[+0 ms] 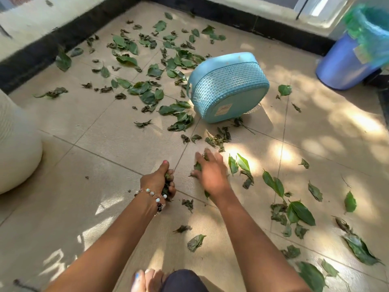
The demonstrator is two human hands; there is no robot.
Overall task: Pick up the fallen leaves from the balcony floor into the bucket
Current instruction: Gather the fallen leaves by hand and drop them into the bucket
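Green and dried leaves [145, 93] lie scattered over the beige tiled balcony floor [109, 135]. A light blue woven bucket [228, 87] lies tipped on its side in the middle, its base toward me. My left hand [158, 182], with a beaded bracelet on the wrist, is closed around a bunch of leaves low over the floor. My right hand [210, 171] is blurred, palm down with fingers spread, pressing on a few leaves just right of the left hand. More leaves [299, 211] lie to its right.
A white rounded planter [14, 144] stands at the left. A blue bin [349, 64] with a green liner stands at the back right. A black skirting strip [42, 53] edges the walls. My knee [185, 281] and toes are at the bottom.
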